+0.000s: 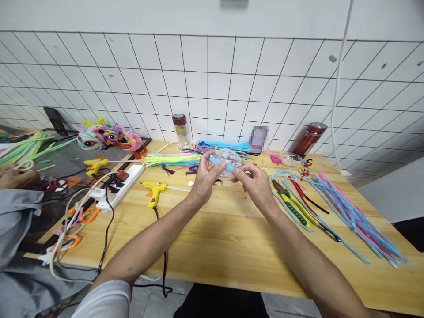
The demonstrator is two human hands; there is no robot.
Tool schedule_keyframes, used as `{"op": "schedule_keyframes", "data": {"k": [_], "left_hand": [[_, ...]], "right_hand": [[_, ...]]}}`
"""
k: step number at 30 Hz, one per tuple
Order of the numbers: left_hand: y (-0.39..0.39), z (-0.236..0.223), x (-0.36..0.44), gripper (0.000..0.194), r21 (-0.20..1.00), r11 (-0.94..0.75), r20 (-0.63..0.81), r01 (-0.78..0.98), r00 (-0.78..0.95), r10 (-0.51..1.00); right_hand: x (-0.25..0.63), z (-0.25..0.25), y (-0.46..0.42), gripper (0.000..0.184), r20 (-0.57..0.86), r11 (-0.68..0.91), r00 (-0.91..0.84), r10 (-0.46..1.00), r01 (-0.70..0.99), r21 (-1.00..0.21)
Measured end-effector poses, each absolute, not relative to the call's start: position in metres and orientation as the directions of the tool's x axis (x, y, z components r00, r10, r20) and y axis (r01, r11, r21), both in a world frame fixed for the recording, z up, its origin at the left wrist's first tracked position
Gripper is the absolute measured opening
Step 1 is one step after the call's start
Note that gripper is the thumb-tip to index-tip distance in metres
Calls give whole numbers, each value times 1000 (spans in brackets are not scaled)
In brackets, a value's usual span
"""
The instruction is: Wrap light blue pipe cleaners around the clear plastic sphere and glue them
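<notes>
My left hand (207, 179) pinches a short light blue pipe-cleaner piece (217, 164) between thumb and fingers. At its other end, my right hand (255, 180) has thumb and forefinger closed on the same piece. Both hands are above the middle of the wooden table. Just behind the piece is a clear plastic bag or tub (232, 155) with small bits in it; I cannot tell whether my fingers touch it. Right of my right hand lie green-and-yellow pliers (293, 207) and yellow-handled scissors or cutters (308, 212), among loose blue pipe cleaners.
A yellow glue gun (155, 192) and a white power strip (121, 187) with trailing cords lie left. Blue and pink pipe cleaners (357, 216) spread right. A glass bottle (181, 132), phone (259, 139) and red flask (309, 139) stand behind. Another person's hand (16, 176) is far left.
</notes>
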State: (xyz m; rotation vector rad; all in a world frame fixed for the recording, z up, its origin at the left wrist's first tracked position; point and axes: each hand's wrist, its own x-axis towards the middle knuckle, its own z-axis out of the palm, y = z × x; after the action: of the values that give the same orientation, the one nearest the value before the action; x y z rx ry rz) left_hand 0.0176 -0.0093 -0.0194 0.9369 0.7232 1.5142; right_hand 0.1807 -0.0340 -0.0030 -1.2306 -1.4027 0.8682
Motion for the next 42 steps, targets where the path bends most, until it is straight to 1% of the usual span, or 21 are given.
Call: {"op": "schedule_keyframes", "data": {"k": [6, 8, 11, 15, 22, 26, 28, 30, 34, 37, 40, 42], "left_hand": [[-7, -14, 13, 66, 849, -73, 83, -524, -4, 997], [-5, -12, 10, 64, 839, -30, 55, -543, 31, 998], [-3, -9, 8, 68, 818, 42, 32, -574, 118, 993], [-3, -5, 8, 72, 790, 93, 35, -606, 196, 980], [-4, -1, 6, 69, 781, 116, 67, -614, 268, 961], [-2, -2, 5, 70, 782, 120, 87, -611, 298, 951], [-3, -2, 5, 71, 783, 126, 92, -610, 314, 945], [-3, -2, 5, 70, 781, 127, 97, -612, 320, 942], [-3, -1, 6, 67, 776, 121, 103, -619, 313, 944], [-3, -1, 9, 63, 774, 92, 106, -626, 272, 957], [-4, -3, 13, 59, 786, 13, 129, -618, 184, 974], [-6, -6, 15, 60, 791, -43, 152, -610, 128, 980]], "right_hand": [[185, 2, -35, 47, 215, 198, 41, 976, 252, -947], [187, 2, -34, 45, 236, 216, 42, 971, 271, -938], [192, 1, -31, 42, 285, 256, 51, 957, 309, -916], [195, 1, -30, 40, 342, 308, 56, 938, 321, -896], [195, 8, -35, 44, 354, 321, 45, 934, 326, -889], [196, 10, -36, 45, 370, 334, 45, 928, 341, -879], [195, 10, -37, 46, 355, 319, 49, 934, 339, -885], [194, 10, -38, 47, 308, 280, 45, 950, 309, -909], [189, 8, -38, 54, 206, 201, 5, 979, 185, -962], [184, 6, -38, 56, 195, 193, 1, 981, 138, -971], [181, 4, -37, 55, 196, 193, 11, 981, 130, -973], [179, 3, -36, 55, 195, 192, 16, 981, 135, -972]]}}
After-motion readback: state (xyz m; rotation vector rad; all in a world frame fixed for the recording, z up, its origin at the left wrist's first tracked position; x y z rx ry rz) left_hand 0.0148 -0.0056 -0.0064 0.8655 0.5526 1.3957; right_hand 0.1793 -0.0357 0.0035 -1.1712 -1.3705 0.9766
